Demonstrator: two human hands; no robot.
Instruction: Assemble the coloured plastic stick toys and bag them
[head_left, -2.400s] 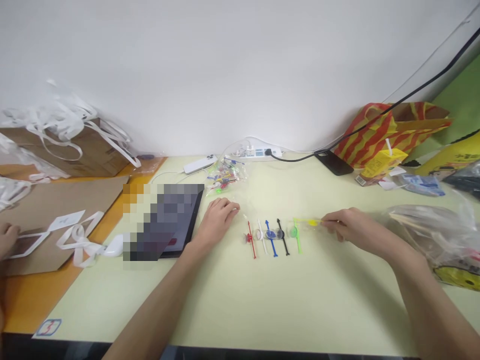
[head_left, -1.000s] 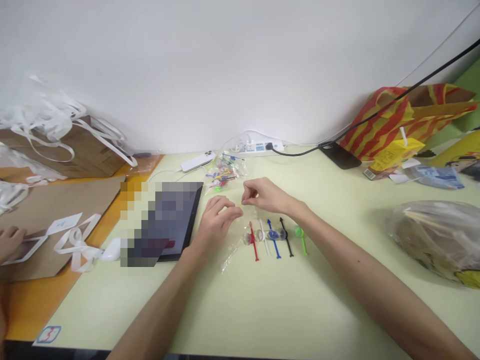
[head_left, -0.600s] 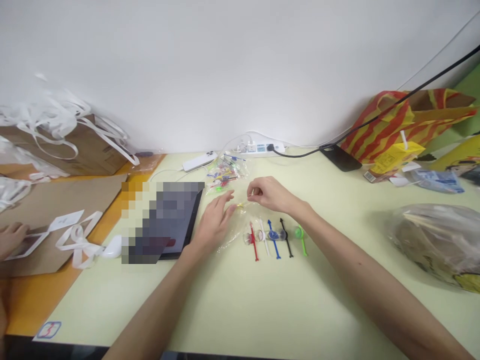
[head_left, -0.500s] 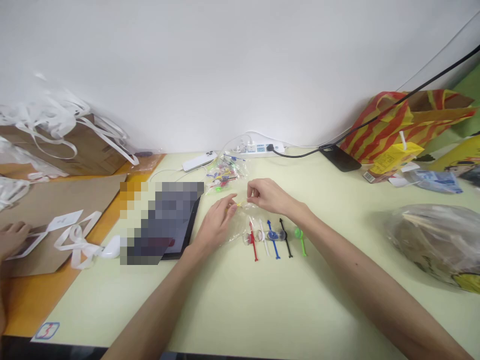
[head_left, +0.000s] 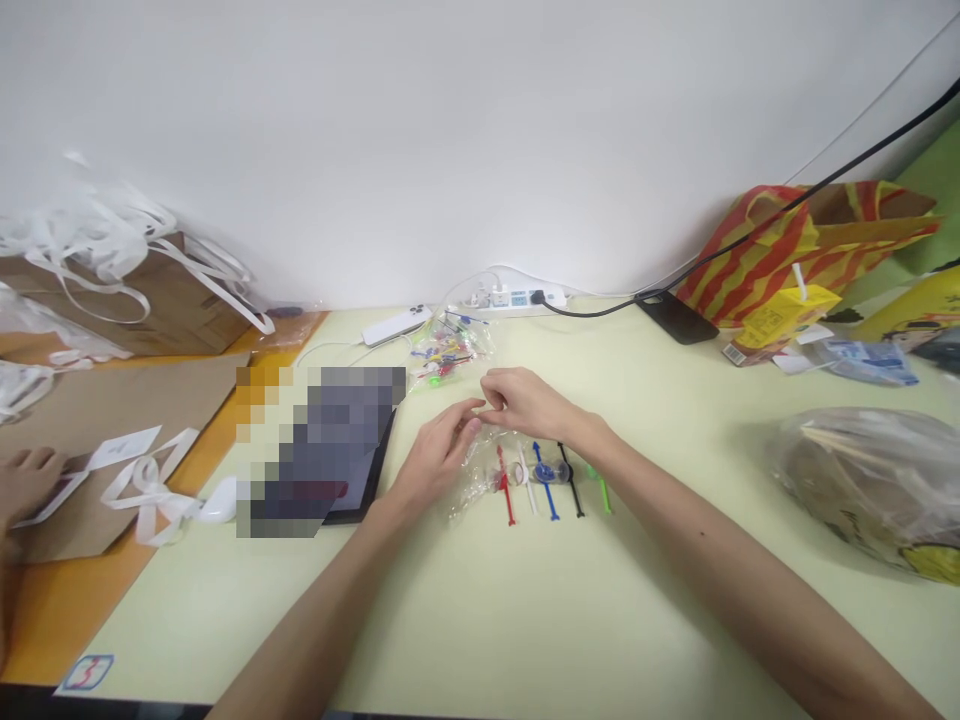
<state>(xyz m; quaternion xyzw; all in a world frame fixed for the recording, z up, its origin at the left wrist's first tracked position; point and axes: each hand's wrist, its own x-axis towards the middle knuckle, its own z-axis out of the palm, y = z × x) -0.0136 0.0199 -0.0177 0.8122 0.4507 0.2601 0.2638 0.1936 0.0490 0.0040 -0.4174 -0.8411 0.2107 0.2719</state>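
Observation:
My left hand point(head_left: 442, 442) is closed at the fingertips on a crumpled clear plastic bag point(head_left: 471, 482), which spreads below and to the right of it. Fingers curled into a pinch, my right hand point(head_left: 529, 402) meets the left fingertips; what it grips is hidden. Just below the hands lies a row of small plastic arrows: a red arrow point(head_left: 505, 490), a white arrow point(head_left: 530, 490), a blue arrow point(head_left: 548, 485), a black arrow point(head_left: 574, 490) and a green arrow point(head_left: 605, 492). Round clear pieces lie across some of their middles. My right wrist partly covers the green one.
Behind my hands lies a clear bag of colourful parts point(head_left: 450, 352), near a power strip point(head_left: 525, 297). A tablet point(head_left: 367, 470) is at left, beyond it another person's hand point(head_left: 30, 480). At right are a phone point(head_left: 679, 318), a drink carton point(head_left: 780, 322) and a plastic-wrapped bundle point(head_left: 870, 500).
My right hand has moved left and slightly down until its fingers meet the left ones. The yellow bit seen at my left fingertips is now hidden. The clear bag has shifted and bunched below.

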